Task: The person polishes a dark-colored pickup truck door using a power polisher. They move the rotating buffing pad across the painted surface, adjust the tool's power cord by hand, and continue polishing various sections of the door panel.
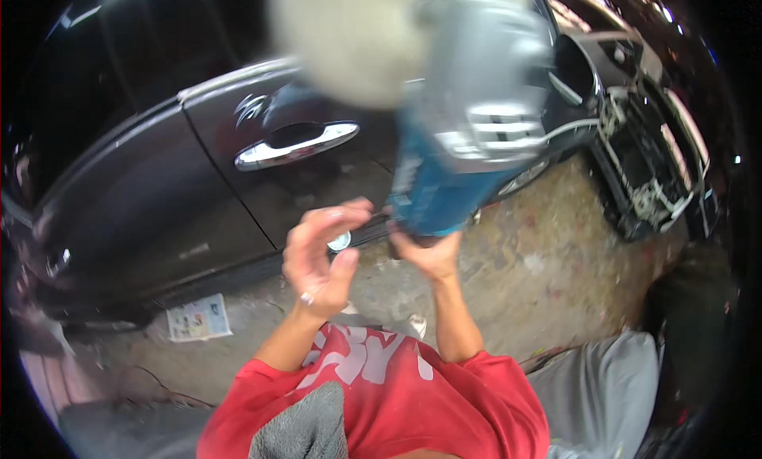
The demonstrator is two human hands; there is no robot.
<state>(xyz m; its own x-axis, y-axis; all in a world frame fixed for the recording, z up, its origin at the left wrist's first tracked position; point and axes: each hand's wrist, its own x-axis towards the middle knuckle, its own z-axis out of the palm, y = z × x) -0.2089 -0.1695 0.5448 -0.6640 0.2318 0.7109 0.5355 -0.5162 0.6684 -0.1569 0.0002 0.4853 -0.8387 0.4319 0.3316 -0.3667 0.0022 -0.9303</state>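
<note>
My right hand [432,253] has its grip closed around the lower end of a blue and grey power polisher [464,134], which I hold up close in the upper centre of the frame. Its pale woolly pad [349,38] is blurred at the top edge. My left hand [321,257] sits just left of the tool's base, fingers loosely curled and half open, with a small round silvery piece [340,241] showing between thumb and fingers; I cannot tell whether it is pinched or only cupped. A ring [306,299] shows on 1 finger. Behind, across the left half, stands a dark car door [159,197] with a chrome handle [295,146]. A printed sheet [198,318] lies on the concrete floor [548,253] at lower left.
</note>
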